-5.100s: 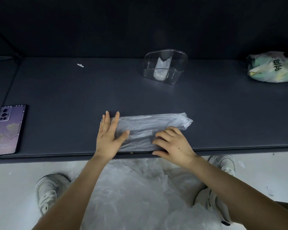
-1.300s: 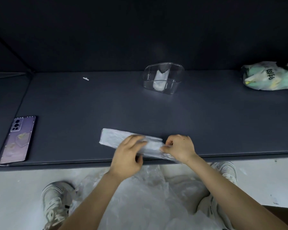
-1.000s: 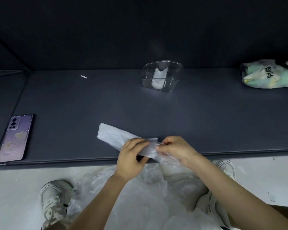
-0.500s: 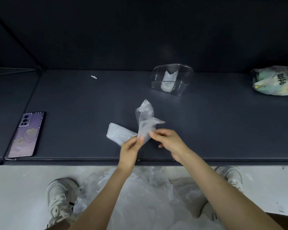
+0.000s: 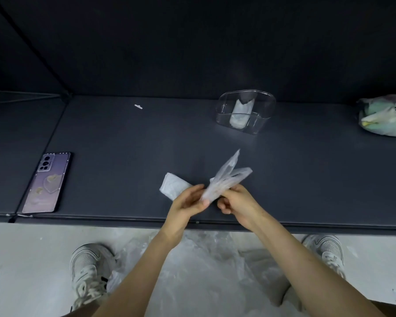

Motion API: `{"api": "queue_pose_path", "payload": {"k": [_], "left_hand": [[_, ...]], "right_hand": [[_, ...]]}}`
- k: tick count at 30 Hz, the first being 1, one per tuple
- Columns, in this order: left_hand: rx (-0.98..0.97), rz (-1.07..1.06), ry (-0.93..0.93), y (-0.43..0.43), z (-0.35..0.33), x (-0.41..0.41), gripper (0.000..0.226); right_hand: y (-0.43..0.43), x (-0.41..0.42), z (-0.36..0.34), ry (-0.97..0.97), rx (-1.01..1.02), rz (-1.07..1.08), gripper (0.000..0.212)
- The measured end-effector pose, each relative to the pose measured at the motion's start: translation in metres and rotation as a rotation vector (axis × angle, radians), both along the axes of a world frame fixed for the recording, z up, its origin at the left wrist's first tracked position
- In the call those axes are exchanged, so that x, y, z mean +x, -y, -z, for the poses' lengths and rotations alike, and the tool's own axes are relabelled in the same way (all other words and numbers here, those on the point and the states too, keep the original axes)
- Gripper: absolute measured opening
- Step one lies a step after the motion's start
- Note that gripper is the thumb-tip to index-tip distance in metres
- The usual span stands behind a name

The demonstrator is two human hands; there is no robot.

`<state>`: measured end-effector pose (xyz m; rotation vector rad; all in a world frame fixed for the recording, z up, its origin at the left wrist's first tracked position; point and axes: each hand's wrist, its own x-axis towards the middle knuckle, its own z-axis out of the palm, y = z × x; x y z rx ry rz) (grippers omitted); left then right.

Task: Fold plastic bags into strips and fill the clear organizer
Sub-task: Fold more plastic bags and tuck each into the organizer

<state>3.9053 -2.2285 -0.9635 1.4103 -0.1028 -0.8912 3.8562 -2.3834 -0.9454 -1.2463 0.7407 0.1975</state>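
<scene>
While hands (image 5: 188, 202) (image 5: 240, 203) pinch strip (image 5: 225, 179), ends splay.

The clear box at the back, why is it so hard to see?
Head view: the clear organizer is see-through, so only pale glints along its rim and the white folded bag inside stand out against the dark table; head view: the wall behind is dim and nearly black, while the pale floor near the shoes looks brightest.
</scene>
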Motion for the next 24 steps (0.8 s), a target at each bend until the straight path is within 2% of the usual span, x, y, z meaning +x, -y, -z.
{"api": "queue_pose_path", "payload": {"k": [2,4,8,12,16,18,20,22,24], "left_hand": [[-0.013,0.033,-0.033,-0.002,-0.001,0.004,0.061],[-0.037,0.024,-0.064,-0.004,-0.004,0.009,0.064],[-0.125,-0.160,-0.168,-0.009,-0.007,0.020,0.054],[-0.073,-0.153,-0.117,-0.009,-0.010,0.026,0.052],[-0.049,-0.208,-0.138,-0.010,-0.011,0.028,0.072],[0.043,-0.188,-0.070,-0.008,-0.012,0.028,0.075],[0.258,-0.167,0.099,-0.005,-0.008,0.029,0.062],[0.419,-0.159,0.293,-0.005,-0.003,0.033,0.053],[0.469,-0.150,0.428,-0.005,0.002,0.039,0.045]], "right_hand": [[0.000,0.002,-0.002,-0.077,-0.135,-0.028,0.017],[0.000,0.002,-0.002,-0.082,-0.247,-0.049,0.023],[-0.002,0.005,0.004,-0.117,-0.532,-0.085,0.026],[-0.015,0.008,0.000,-0.259,-0.926,-0.215,0.039],[-0.030,0.010,0.008,-0.296,-1.231,-0.203,0.062],[-0.033,0.010,0.018,-0.261,-1.338,-0.141,0.061],[-0.035,0.007,0.028,-0.183,-1.412,-0.095,0.058],[-0.035,0.004,0.033,-0.136,-1.431,-0.067,0.057],[-0.033,0.000,0.036,-0.087,-1.418,-0.058,0.054]]}}
